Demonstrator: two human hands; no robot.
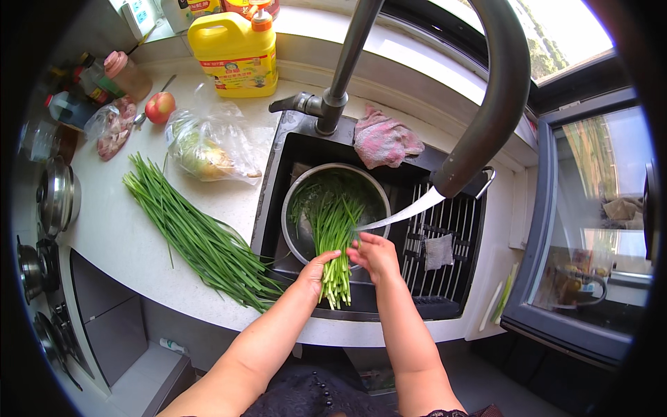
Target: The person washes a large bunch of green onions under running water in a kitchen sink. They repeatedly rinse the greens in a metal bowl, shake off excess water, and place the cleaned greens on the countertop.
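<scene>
My left hand (315,272) grips a bunch of green garlic chives (333,224) near its pale cut ends. The leaves of the bunch lie in a round metal bowl (387,200) standing in the black sink (271,193). My right hand (374,256) is at the right side of the bunch, fingers apart and slightly curled, holding nothing that I can see. Water (406,211) streams from the dark faucet (445,182) past the bowl's right rim, close above my right fingers. A larger pile of chives (203,240) lies on the white counter left of the sink.
A wire rack (417,234) bearing a small grey cloth (439,252) sits in the sink's right part. A pink rag (385,138) lies on its back edge. Leftward are a bagged vegetable (203,151), an apple (160,107) and a yellow jug (237,62). An open window (589,219) juts in at the right.
</scene>
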